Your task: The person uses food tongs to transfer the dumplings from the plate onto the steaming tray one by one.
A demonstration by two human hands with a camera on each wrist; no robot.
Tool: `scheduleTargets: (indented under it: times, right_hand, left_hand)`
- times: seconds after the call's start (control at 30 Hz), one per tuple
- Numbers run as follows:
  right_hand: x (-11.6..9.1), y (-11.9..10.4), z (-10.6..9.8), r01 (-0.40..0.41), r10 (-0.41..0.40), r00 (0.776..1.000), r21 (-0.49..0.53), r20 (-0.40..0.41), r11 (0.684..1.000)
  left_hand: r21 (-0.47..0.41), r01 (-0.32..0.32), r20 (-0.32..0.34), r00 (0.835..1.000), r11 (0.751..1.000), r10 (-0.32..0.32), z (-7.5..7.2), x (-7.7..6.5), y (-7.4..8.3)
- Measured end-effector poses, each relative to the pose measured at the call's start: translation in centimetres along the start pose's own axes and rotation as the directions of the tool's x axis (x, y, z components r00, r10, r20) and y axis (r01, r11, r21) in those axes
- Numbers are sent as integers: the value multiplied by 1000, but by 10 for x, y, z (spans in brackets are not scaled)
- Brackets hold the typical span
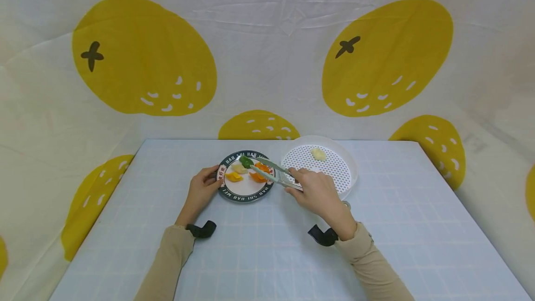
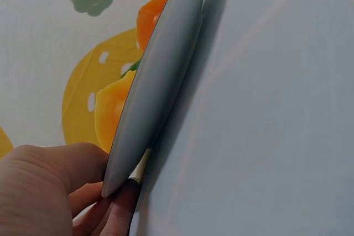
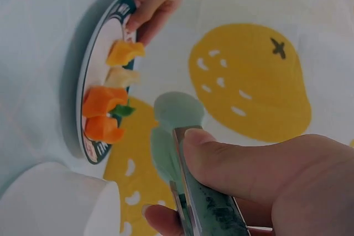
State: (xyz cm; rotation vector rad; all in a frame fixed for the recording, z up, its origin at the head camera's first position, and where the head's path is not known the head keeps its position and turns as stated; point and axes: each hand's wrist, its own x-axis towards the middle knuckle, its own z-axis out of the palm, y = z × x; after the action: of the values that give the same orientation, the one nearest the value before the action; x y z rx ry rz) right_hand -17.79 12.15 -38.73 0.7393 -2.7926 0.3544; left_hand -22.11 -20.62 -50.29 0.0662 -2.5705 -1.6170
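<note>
My left hand (image 1: pixel 203 191) grips the left rim of a round plate (image 1: pixel 244 198), thumb above and fingers beneath. On the plate lie a yellow piece (image 1: pixel 234 177), a pale piece (image 1: pixel 239 168), orange pieces (image 1: pixel 257 177) and a green piece (image 1: pixel 245 161); they look like cut vegetables. My right hand (image 1: pixel 318 193) holds pale green tongs (image 3: pixel 180 111), thumb on one arm and fingers on the other. Their tips hang over the plate, near the green piece in the head view. Between the tips no food shows in the right wrist view.
Right of the plate stands a round white colander (image 1: pixel 353 171) with a perforated base, holding one pale piece (image 1: pixel 318 154). The right forearm passes in front of it. A patterned cloth wall (image 1: pixel 267 73) rises behind the table's (image 1: pixel 259 254) back edge.
</note>
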Motion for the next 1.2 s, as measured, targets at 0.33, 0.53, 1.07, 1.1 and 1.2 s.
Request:
scheduleTargets:
  times: [0.33,0.53,1.07,1.1,1.2]
  right_hand:
    - [1,-4,19,28,-28,998,-13,55,1000]
    - [-1,-3,30,52,-51,998,-57,20,997]
    - [-1,-7,35,57,-57,998,-144,2,988]
    - [-1,-7,35,59,-60,998,-150,0,987]
    - [-2,-7,37,66,-69,998,-172,-13,983]
  left_hand:
    - [-11,4,3,1000,1000,-4,-1,2,-2]
    - [-14,-4,6,1000,1000,4,0,2,-3]
    - [-19,-17,8,1000,1000,17,-1,1,0]
    - [-22,-21,9,1000,1000,21,-1,1,0]
    - [-26,-30,4,1000,999,30,-2,1,0]
